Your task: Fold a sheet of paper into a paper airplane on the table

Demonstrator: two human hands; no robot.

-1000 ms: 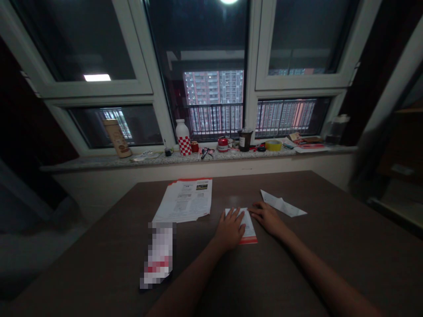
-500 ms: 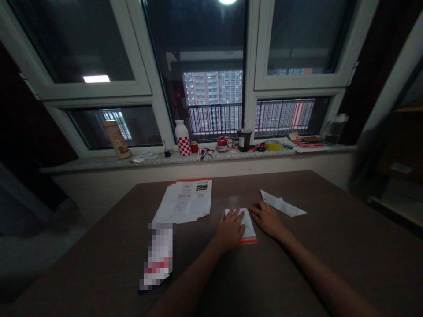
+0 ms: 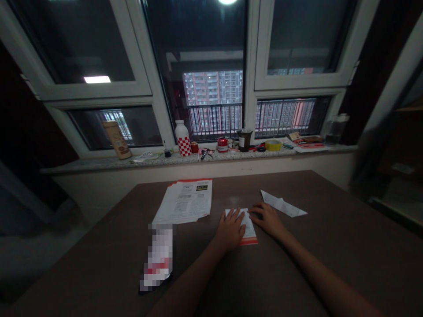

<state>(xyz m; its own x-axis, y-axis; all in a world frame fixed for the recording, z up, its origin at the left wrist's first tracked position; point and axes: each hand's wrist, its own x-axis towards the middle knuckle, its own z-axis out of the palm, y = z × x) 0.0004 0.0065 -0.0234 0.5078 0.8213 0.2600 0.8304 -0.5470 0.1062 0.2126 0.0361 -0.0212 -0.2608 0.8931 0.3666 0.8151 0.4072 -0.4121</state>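
Illumination is dim overall. Round glare [image 3: 227, 1] shows in the window [image 3: 201, 35] far beyond the left hand [image 3: 230, 230]; a rectangular reflection [image 3: 97, 79] sits farther left. Faint sheen marks the tabletop [image 3: 233, 193] just past that hand. Leftward, pixelation obscures one object [image 3: 158, 253]. Outer window frames slant, distorted; shelving [image 3: 401, 145] far right of the right hand [image 3: 267, 219] is murky.

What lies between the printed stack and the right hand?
In the head view, the left hand, laid on the red-edged paper, sits between the printed stack and the right hand.
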